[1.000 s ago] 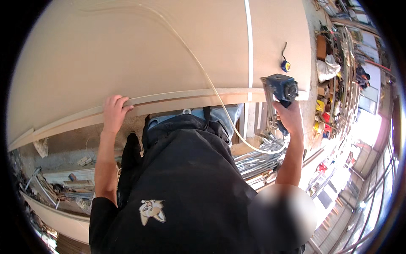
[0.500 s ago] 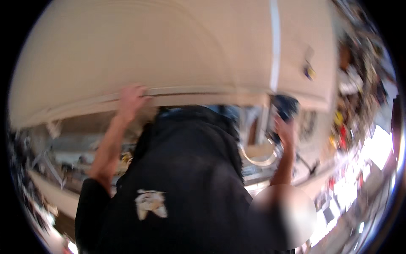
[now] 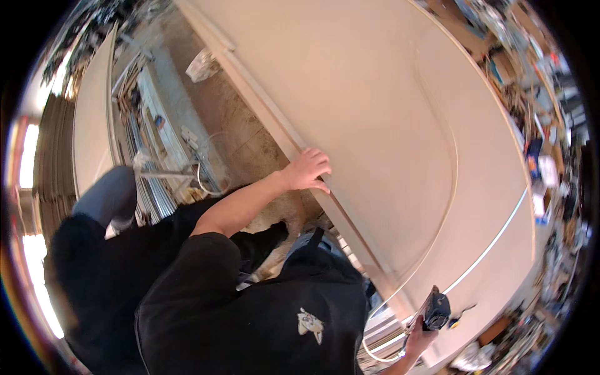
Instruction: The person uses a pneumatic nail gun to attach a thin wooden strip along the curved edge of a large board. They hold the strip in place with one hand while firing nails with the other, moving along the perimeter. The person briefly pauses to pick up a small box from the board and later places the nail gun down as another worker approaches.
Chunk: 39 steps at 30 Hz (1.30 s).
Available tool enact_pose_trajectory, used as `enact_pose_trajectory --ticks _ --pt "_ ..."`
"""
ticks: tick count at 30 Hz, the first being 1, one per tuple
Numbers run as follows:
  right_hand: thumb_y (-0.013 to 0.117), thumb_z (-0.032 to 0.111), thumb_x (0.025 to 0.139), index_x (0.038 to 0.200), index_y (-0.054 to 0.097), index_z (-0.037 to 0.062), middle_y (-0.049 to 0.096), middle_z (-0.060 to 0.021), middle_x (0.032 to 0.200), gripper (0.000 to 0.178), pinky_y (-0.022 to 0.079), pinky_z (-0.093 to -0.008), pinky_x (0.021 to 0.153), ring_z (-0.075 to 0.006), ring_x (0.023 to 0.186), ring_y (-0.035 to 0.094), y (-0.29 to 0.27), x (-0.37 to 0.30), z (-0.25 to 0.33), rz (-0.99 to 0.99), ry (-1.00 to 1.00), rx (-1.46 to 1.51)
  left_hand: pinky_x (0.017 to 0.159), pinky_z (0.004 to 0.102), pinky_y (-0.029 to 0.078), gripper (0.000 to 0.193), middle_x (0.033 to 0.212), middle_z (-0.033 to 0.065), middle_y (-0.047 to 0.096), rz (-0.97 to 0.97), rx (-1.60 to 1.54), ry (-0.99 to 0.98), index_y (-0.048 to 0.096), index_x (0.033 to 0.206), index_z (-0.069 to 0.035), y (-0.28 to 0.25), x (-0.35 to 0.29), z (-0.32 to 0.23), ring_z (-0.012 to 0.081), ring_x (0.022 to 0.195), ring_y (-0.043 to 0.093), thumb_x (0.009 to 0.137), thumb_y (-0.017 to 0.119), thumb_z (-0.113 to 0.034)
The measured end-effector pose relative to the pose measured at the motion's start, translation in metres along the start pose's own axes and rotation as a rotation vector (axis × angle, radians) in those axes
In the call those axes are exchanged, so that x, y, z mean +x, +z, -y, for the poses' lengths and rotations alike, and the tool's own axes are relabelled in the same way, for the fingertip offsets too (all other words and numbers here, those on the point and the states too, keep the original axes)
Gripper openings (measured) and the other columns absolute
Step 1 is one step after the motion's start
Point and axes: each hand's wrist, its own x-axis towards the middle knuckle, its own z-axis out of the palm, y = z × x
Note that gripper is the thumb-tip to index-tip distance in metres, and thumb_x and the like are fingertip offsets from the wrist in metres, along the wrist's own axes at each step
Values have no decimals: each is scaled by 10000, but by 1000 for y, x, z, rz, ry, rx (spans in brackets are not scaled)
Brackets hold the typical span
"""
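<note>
Dark blue handheld power tool is sitting at lower right, close to the near end of the wooden strip; my right grip is wrapping around its handle, trigger finger not showing; whether its nose is touching wood, I am not able to tell; the strip is running along the edge of the big tan board; my left grip is bending over that strip well apart from the tool, fingers and thumb lying across it, whether clamping or just resting I am not able to tell; step in hand, as I am judging it: steadying the strip while holding the tool ready; next move would be calling for a still strip and a free-running hose; that pale hose is curving over the board and looping down by the tool; tape measure is lying on the board beside the tool; clutter is filling the space past the far edge; no brand or lettering is reading clearly anywhere; my black top is showing a cartoon animal print
</note>
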Motion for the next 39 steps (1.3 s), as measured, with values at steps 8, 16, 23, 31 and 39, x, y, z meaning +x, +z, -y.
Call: enact_pose_trajectory --ticks 8,16,23,31,39 --pt "824 158 936 1107 763 -96 808 -172 974 312 596 -416 787 -247 846 755 15 36 132 97 -359 -187 947 487 425 606 1105 45 580 -43 -40 27 619 1027 -147 25 12 -13 295 1139 559 744 892 -609" --pt "846 138 900 980 780 -61 789 -135 796 224 597 -396 681 -224 729 767 84 96 185 276 -619 -94 1220 581 334 688 1471 171 521 -247 34 -358 634 1338 -80 28 6 -22 389 1461 430 942 729 -635" --pt "821 153 897 1004 767 -18 768 -200 784 209 589 -427 654 -358 725 784 141 126 199 333 -860 -195 1334 595 175 687 1725 236 276 -461 175 -952 458 1605 -41 -16 -26 45 434 1643 189 1110 533 -513" --pt "837 156 852 844 768 -37 737 -204 696 206 572 -455 619 -344 654 768 182 108 240 189 -849 -256 1292 558 220 538 1546 173 486 -406 408 -884 616 1458 -79 -125 -5 211 374 1539 340 1099 564 -476" --pt "848 183 841 928 769 -23 761 -189 751 237 585 -481 649 -362 683 767 205 104 285 105 -686 -220 1320 542 224 642 1539 205 537 -173 546 -1004 523 1546 14 -220 21 334 390 1565 335 1107 527 -455"
